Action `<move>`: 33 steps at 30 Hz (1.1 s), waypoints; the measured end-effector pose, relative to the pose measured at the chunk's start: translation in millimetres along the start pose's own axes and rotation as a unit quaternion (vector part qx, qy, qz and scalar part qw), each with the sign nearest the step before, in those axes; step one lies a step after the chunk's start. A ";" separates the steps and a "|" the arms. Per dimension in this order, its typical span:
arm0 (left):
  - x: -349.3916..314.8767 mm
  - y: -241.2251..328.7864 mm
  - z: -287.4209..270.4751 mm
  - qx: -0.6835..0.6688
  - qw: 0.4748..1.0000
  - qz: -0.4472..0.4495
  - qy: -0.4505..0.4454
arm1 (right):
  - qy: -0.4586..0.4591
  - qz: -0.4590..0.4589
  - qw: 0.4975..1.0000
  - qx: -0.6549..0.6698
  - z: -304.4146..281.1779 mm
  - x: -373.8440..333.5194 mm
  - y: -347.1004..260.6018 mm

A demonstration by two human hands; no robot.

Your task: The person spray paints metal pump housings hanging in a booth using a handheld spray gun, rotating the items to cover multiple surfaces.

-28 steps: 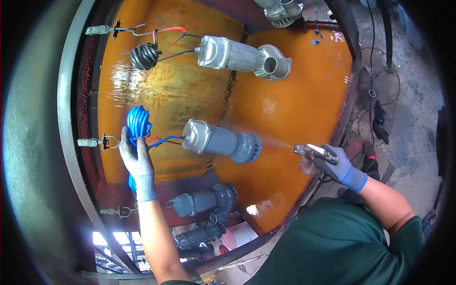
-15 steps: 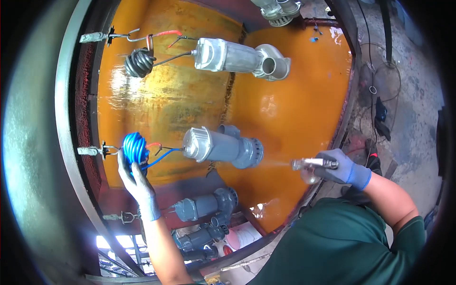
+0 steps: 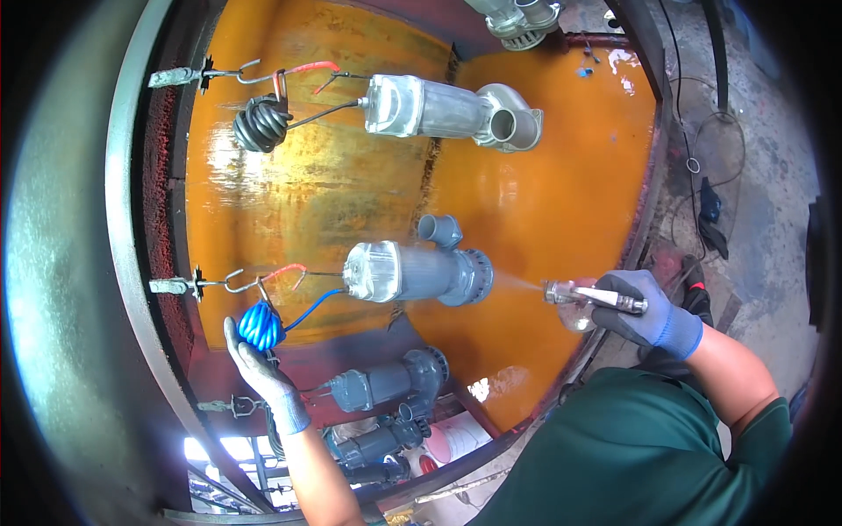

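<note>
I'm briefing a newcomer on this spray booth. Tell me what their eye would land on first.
First the glossy orange backdrop filling the middle of the view. Against it hang grey pumps: the middle pump is catching a fine mist from the spray gun held in the right hand at right. At lower left, the left hand touches the bright blue cable coil hanging from a hook.
</note>
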State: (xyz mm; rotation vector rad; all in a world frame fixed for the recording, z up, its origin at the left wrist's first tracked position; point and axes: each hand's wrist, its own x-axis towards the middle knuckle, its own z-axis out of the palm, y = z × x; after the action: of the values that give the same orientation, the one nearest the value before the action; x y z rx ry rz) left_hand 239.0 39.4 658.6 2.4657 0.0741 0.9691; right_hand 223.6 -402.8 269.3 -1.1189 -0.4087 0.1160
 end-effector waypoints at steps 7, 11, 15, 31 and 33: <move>-7.1 -7.0 -10.3 0.021 1.000 0.004 0.008 | -0.099 -0.047 0.990 -0.092 9.1 11.0 -43.2; -9.3 -9.5 -14.6 0.085 0.996 0.027 0.001 | 0.000 -0.005 1.000 -0.016 11.1 19.4 -46.3; -6.0 -26.6 -29.7 0.096 0.995 0.012 0.016 | -0.103 -0.039 0.985 -0.131 9.6 13.2 -35.8; 4.4 -41.2 -39.3 -0.035 0.990 -0.105 0.092 | -0.040 0.052 0.994 -0.084 4.6 1.4 1.3; -4.1 -46.6 -48.6 0.029 0.999 -0.006 0.025 | -0.132 0.065 0.978 -0.145 -2.3 1.2 5.5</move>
State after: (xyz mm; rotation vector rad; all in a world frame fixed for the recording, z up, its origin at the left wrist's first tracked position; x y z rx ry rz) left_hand 209.9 99.8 665.3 2.4914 0.1348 1.0376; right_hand 226.2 -402.0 263.9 -1.4243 -0.6035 0.3310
